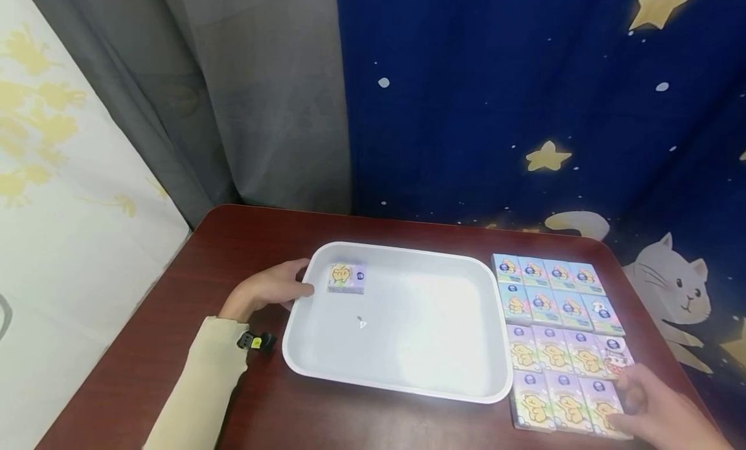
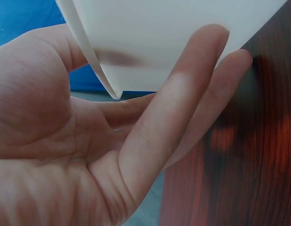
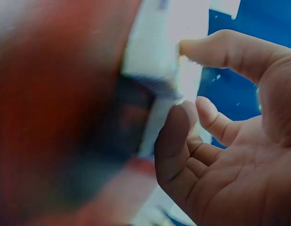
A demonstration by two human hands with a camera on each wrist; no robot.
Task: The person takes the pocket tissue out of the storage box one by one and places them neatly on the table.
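Observation:
A white tray [image 1: 402, 327] stands on the table, and my left hand [image 1: 276, 285] holds its left rim. In the left wrist view, that hand's thumb and fingers lie on opposite sides of the tray wall [image 2: 136, 37]. One purple tissue pack [image 1: 346, 278] lies inside, at the tray's back left. At the far right, my right hand [image 1: 655, 405] reaches the right edge of a front-row purple tissue pack [image 1: 600, 405]. In the right wrist view, thumb and fingers are spread beside a blurred pack [image 3: 150, 52]; firm contact cannot be told.
Several blue tissue packs [image 1: 550, 291] and purple packs [image 1: 550, 353] lie in rows right of the tray, close to its rim. Dark red tabletop [image 1: 373, 417] surrounds them. Behind hang a grey curtain [image 1: 274, 94] and a blue starry curtain [image 1: 443, 113].

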